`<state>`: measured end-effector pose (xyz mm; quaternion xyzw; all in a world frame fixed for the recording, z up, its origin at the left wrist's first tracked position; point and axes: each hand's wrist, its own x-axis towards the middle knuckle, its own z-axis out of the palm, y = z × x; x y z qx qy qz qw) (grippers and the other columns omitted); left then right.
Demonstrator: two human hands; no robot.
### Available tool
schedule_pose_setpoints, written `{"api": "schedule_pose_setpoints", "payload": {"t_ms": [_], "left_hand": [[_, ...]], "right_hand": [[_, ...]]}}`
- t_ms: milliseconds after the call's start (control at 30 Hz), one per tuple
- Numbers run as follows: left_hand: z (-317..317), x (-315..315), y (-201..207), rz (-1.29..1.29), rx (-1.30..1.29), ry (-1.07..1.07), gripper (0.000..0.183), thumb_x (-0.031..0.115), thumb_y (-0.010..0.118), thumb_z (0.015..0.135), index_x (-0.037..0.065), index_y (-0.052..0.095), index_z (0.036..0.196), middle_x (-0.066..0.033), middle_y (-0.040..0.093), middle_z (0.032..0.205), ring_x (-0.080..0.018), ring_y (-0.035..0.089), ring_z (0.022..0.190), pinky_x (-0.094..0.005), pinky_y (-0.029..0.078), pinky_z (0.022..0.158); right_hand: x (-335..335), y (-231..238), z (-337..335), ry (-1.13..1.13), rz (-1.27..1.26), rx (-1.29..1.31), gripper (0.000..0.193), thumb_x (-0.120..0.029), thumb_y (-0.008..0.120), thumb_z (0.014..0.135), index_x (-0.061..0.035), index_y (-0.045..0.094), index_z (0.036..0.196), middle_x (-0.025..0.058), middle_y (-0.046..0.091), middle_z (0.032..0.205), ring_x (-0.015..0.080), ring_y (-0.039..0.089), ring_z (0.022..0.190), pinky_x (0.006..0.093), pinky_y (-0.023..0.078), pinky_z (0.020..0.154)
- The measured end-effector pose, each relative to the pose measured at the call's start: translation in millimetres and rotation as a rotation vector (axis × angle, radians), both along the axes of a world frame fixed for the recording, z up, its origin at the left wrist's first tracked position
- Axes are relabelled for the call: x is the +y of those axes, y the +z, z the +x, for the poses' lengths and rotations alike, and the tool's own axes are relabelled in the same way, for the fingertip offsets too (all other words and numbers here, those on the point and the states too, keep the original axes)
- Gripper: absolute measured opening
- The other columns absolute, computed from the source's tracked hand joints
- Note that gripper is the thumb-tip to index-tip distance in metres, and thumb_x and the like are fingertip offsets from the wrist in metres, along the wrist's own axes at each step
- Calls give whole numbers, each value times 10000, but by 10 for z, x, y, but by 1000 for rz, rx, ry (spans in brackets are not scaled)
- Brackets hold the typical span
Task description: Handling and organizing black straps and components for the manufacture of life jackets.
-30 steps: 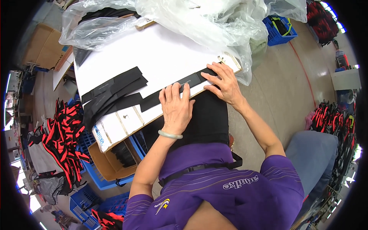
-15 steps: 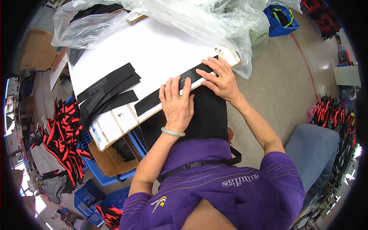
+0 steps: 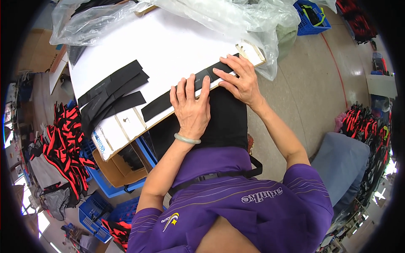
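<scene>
Black strip (image 3: 160, 104) lies along the near edge of the tabletop (image 3: 177, 46), under my left hand (image 3: 190, 107) and right hand (image 3: 244, 82), each grip spread, fingers apart; uneven pressure could, I judge, skew it over that edge.

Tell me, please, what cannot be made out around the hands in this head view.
In the head view:
Long black fabric strip: parts hidden under the left hand and right hand.
Fanned black fabric strips: overlap hides their number.
Brown open cardboard box: partly hidden by the flat white tabletop.
Clear crumpled plastic sheeting: cut off by the upper picture edge.
</scene>
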<state>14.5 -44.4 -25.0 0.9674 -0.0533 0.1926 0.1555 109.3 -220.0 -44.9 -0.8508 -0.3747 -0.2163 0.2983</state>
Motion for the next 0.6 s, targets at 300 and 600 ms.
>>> {"api": "schedule_pose_setpoints", "payload": {"t_ms": [300, 600], "left_hand": [[-31, -75, -45, 111, 45, 37, 725, 144, 736, 693, 118, 461, 1363, -181, 369, 1409, -371, 332, 1310, -568, 226, 1082], [-50, -81, -147, 42, 15, 12, 729, 105, 698, 713, 70, 426, 1388, -211, 332, 1444, -410, 263, 1374, -553, 202, 1114]], "right_hand": [[20, -4, 0, -26, -22, -10, 332, -309, 718, 769, -233, 711, 1092, 11, 597, 1250, 220, 506, 1208, 422, 350, 1040], [24, -23, 13, -17, -5, -2, 326, -308, 719, 773, -243, 717, 1093, 7, 605, 1234, 220, 510, 1197, 398, 350, 1030]]}}
